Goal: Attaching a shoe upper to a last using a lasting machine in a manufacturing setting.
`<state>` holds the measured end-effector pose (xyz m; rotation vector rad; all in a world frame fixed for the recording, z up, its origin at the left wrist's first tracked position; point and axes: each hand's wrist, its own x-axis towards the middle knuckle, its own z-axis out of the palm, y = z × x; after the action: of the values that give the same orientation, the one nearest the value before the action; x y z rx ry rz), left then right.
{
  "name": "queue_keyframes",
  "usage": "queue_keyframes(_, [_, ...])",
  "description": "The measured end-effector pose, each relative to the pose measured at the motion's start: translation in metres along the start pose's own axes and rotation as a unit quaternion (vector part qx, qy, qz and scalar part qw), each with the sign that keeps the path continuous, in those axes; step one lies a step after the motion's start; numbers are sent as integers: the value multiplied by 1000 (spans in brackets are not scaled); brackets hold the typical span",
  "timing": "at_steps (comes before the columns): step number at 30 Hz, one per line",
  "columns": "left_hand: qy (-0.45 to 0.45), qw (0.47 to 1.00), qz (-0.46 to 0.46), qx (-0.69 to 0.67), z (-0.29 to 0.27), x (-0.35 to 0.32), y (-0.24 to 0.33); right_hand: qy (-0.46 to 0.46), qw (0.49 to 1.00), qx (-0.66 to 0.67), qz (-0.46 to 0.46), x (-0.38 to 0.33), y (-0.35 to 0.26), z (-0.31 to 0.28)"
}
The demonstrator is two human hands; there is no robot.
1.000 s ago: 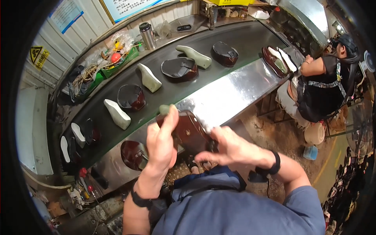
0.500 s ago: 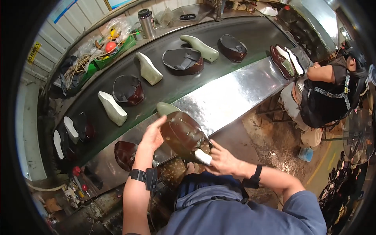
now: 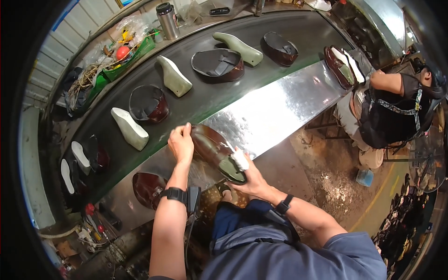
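A dark brown leather shoe upper [image 3: 208,142] sits over a pale green shoe last [image 3: 232,169], held above the near edge of the metal bench. My left hand [image 3: 181,143] is closed at the toe end, fingers curled against the leather edge. At the heel end my right hand [image 3: 253,179] grips the shoe from the side, next to the exposed green last. A white piece [image 3: 240,159] shows by my right fingers; I cannot tell what it is. Left of my left forearm, another brown upper [image 3: 148,189] lies on the bench.
A dark conveyor belt [image 3: 179,109] carries several green lasts [image 3: 175,77] and brown uppers [image 3: 218,67]. Beyond it stand a steel flask [image 3: 168,22] and a green-edged heap of scraps [image 3: 114,63]. A seated person [image 3: 394,105] works at right beside a brown pair [image 3: 343,67].
The green last's end that stuck out past the toe no longer shows there; green now shows at the heel. My right hand has shifted round the heel, and my left fingers have curled in.
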<state>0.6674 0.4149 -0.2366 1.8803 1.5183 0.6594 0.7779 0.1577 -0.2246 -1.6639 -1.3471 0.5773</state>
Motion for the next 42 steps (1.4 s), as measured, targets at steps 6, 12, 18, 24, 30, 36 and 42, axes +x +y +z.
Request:
queue_keyframes(6, [-18, 990, -132, -53, -1, -24, -4, -69, 997, -5, -37, -27, 2, -18])
queue_keyframes(12, [-33, 994, -46, 95, 22, -48, 37, -72, 997, -15, -33, -34, 30, -22])
queue_keyframes(18, [-19, 994, -90, 66, 2, -31, 26, -34, 999, 3, -19, -20, 4, -16])
queue_keyframes(24, [-7, 996, -86, -24, -85, -54, 62, -166, 882, 280, 341, 56, -61, -54])
queue_keyframes(30, [145, 982, -65, -105, -216, -130, 22, -275, 809, 366, 370, 64, -163, 20])
queue_keyframes(36, [377, 916, -137, -23, -371, -269, -38, -342, 861, 349, 138, -9, -286, 133])
queue_keyframes(42, [547, 799, -215, -132, -545, -450, -144, -504, 787, 349, 70, -123, -420, 286])
